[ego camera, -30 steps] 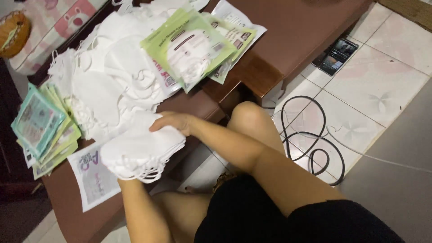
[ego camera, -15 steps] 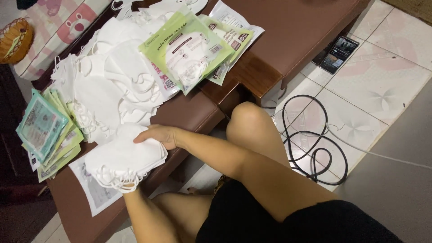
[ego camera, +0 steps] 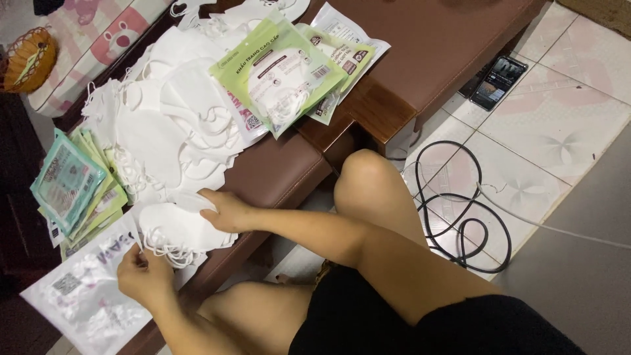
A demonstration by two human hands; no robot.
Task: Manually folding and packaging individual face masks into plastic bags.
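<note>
Looking down from my head camera, my right hand point(ego camera: 227, 212) lies flat, fingers loosely spread, pressing on a small stack of white face masks point(ego camera: 177, 227) at the near edge of the brown bench point(ego camera: 282, 174), seemingly to keep the springy pile from sliding or fanning out. My left hand point(ego camera: 141, 273) sits just below it, fingers curled and pinched at the corner of a clear plastic pouch point(ego camera: 82, 296) that lies flat beside the stack, its mouth turned toward the masks; whether the fingers grip the pouch edge or an ear loop I cannot tell. Behind the stack, a loose heap of more white masks point(ego camera: 164, 125) covers much of the bench top, with green printed packets point(ego camera: 279, 72) resting on its far side and a fan of teal and green packets point(ego camera: 69, 187) to the left, each kind kept in its own pile within arm's reach. On the tiled floor point(ego camera: 565, 151) to the right lie a black coiled cable point(ego camera: 460, 217) and a phone point(ego camera: 497, 82), well apart from the work.
</note>
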